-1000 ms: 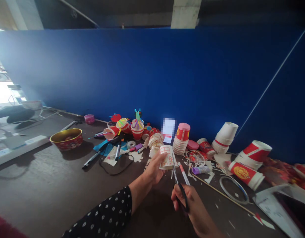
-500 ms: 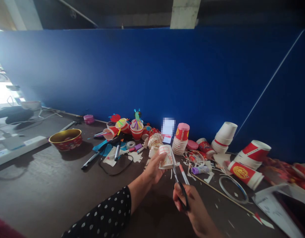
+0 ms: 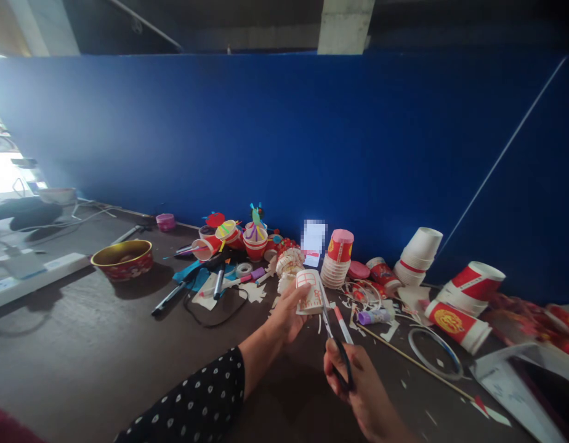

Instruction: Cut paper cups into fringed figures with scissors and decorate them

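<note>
A white paper cup (image 3: pixel 309 299) with red lines drawn on it, including a window-like grid, is in the grip of my left hand (image 3: pixel 288 317), the thumb across its side. My right hand (image 3: pixel 356 372) is closed around the black handles of a pair of scissors (image 3: pixel 327 320). The blades reach up to the cup's right edge; whether they pass through the paper I cannot tell. Just right of the blades lies a white marker with an orange tip (image 3: pixel 343 324). Behind the cup stands a pale ruffled paper piece (image 3: pixel 290 263).
Stacked paper cups (image 3: pixel 335 272) and more cups (image 3: pixel 418 252) stand at the back right. A roll of tape (image 3: pixel 436 352), a thin stick (image 3: pixel 416 358) and a purple glue stick (image 3: pixel 375 315) lie on the right. To the left are a red bowl (image 3: pixel 122 266), markers (image 3: pixel 218 284) and a power strip (image 3: pixel 63 271).
Almost nothing differs. Both hands, the cup and the scissors stay in nearly the same place.
</note>
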Motion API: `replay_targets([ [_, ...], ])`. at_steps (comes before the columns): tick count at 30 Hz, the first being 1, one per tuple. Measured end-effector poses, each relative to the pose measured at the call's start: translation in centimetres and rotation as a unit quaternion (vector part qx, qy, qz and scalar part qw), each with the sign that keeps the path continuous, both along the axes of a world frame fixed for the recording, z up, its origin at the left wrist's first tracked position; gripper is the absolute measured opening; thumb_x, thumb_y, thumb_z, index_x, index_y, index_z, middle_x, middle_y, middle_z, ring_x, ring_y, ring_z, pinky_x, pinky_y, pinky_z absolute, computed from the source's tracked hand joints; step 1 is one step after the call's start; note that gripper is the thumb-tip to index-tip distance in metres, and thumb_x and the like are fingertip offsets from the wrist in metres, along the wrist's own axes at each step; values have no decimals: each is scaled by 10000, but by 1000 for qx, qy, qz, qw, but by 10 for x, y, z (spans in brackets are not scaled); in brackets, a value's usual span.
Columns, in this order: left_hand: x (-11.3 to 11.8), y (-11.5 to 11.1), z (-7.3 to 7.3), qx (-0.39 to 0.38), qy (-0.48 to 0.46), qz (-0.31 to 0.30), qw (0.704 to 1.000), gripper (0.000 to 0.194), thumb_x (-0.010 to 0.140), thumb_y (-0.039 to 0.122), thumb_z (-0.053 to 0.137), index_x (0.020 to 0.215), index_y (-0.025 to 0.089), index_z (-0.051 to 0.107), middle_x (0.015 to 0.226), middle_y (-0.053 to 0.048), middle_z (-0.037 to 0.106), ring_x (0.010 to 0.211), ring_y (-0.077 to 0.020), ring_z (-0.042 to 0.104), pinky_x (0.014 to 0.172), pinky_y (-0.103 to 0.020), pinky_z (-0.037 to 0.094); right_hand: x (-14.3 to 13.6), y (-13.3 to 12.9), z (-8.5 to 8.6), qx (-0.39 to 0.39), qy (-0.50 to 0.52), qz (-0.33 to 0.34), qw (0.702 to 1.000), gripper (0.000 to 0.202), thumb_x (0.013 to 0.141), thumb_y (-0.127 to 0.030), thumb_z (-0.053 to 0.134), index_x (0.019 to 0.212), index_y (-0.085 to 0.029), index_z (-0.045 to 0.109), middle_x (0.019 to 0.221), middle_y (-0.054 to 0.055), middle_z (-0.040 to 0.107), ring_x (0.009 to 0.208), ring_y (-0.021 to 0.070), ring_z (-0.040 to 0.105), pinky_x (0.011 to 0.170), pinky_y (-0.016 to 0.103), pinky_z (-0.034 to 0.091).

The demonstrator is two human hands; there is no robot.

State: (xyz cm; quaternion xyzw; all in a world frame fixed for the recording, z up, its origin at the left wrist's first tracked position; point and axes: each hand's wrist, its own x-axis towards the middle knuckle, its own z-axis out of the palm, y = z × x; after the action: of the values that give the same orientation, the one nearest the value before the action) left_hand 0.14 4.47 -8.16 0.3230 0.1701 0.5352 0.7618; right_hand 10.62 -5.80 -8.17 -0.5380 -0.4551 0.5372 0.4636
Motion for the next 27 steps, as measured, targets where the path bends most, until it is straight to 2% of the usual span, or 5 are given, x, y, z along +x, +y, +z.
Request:
replay_targets([
  [9, -2, -1, 2, 1, 18, 13, 1000, 313, 685, 261, 614, 971, 156, 545, 791, -43, 614, 656, -157, 592, 580, -276, 470, 0, 2, 0, -3, -15, 7, 1000, 531, 621, -678, 516, 517, -162, 439, 398, -62, 352, 383, 49, 281, 406, 207, 156],
  [17, -2, -1, 2, 16, 38, 22, 999, 324, 675, 283, 621, 972, 175, 553, 754, -26, 605, 626, -140, 571, 560, -250, 448, -1, 2, -1, -11, -26, -2, 1000, 525, 634, -662, 521, 502, -156, 472, 367, -46, 394, 378, 58, 309, 412, 206, 208],
  [22, -1, -1, 1, 25, 32, 22, 999, 322, 679, 286, 622, 973, 172, 556, 772, -28, 605, 640, -136, 570, 567, -245, 450, -2, 1, 0, -15, -23, -13, 1000, 521, 616, -657, 543, 505, -152, 489, 361, -39, 413, 365, 58, 308, 402, 200, 193],
  [27, 1, -2, 1, 22, 39, 16, 999, 308, 677, 268, 630, 952, 153, 553, 744, -23, 594, 625, -130, 564, 574, -260, 466, 3, 2, -4, -1, -20, -4, 1000, 505, 655, -636, 527, 533, -147, 494, 371, -39, 424, 374, 57, 314, 414, 197, 186],
])
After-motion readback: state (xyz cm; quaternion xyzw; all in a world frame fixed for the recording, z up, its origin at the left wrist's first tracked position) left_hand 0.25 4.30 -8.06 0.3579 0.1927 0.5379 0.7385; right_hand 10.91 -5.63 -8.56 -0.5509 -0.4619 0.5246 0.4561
